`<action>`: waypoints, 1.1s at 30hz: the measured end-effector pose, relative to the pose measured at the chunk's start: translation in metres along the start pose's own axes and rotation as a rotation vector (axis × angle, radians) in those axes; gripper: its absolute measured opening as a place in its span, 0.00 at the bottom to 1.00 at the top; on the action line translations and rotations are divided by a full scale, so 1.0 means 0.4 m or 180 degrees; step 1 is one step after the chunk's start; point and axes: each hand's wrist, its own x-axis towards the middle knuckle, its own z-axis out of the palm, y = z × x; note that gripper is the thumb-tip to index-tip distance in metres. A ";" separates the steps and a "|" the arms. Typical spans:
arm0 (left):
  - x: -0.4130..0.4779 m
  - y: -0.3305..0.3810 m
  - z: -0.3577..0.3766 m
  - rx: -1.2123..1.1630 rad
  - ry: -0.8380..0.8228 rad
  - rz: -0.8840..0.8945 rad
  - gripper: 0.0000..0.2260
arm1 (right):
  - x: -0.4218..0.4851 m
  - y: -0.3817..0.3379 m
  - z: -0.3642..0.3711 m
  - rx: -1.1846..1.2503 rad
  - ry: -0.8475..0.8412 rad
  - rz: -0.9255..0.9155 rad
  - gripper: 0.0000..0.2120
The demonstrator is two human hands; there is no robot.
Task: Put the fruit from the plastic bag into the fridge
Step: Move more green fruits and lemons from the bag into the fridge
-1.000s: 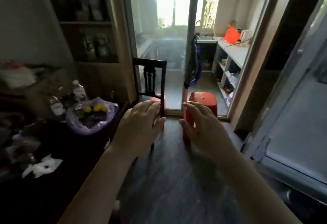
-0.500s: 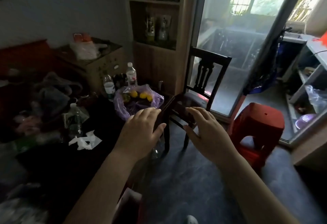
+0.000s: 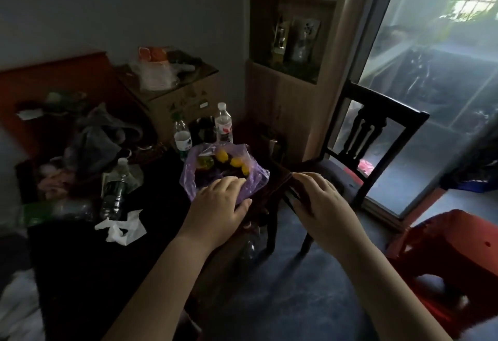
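Nearest to us, both forearms are stretching forward, palms down. The left hand (image 3: 218, 206) is hovering at the near edge of the plastic bag (image 3: 190, 179), fingers loosely bent and gripping nothing; we cannot tell if the fingertips are touching the plastic. The right hand (image 3: 320, 206) is hanging just right of it, over the table corner and the chair seat, fingers nearly straight, also holding nothing.

To the right a red stool (image 3: 452, 254) is standing on the floor. On the dark table (image 3: 107, 273), left of the hands, a crumpled white scrap (image 3: 121, 228) is lying beside a tilted clear bottle (image 3: 114, 192).

The bag is sitting on the table's corner closest to the chair (image 3: 377, 130). It is thin, translucent purple, with its mouth gaping upward and its sides slumping. Inside, the fruit (image 3: 222, 156) is showing as a few small round yellow pieces, plus one greenish piece at left (darker shapes underneath are too dim to name).

Just behind the bag two capped water bottles (image 3: 223, 123) are standing upright. Behind those a cardboard box (image 3: 186, 98) is carrying a white bag. Farthest back, a wooden shelf unit (image 3: 291, 44) is standing next to a glass door (image 3: 431, 84).
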 end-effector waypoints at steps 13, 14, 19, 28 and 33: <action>0.212 -0.234 0.125 -0.0085 -0.0221 -0.0429 0.23 | 0.298 0.025 0.337 0.0268 -0.1064 -0.0381 0.25; 0.239 -0.261 0.141 -0.0107 -0.0264 -0.0409 0.23 | 0.327 0.030 0.365 0.0243 -0.1145 -0.0365 0.25; 0.376 -0.392 0.242 -0.0213 -0.0673 -0.0286 0.22 | 0.469 0.071 0.499 0.0171 -0.1561 -0.0065 0.27; 0.555 -0.541 0.421 -0.0176 -0.1180 0.0104 0.23 | 0.609 0.163 0.707 0.0147 -0.1824 0.0351 0.26; 0.627 -0.562 0.482 -0.0263 -0.1281 0.0316 0.24 | 0.641 0.209 0.753 0.0202 -0.1832 0.0446 0.28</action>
